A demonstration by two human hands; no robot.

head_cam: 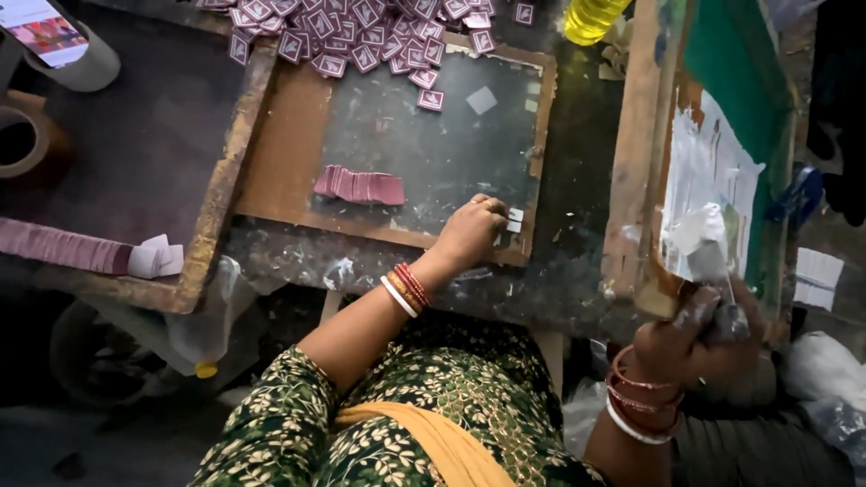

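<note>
Screen printing of small labels, seen from above. Left hand, fingers pinched together, presses a small white blank at the near right corner of the glass bed; whether the blank is gripped or only touched cannot be told. Right hand has its grip clamped on a squeegee handle at the lower edge of the tilted screen frame. A fanned stack of printed labels lies on the bed left of the left grip; loose printed labels lie heaped beyond it. Good practice, judged: seat the blank flat and square, and hold the raised frame steady and clear of the left fingers.
</note>
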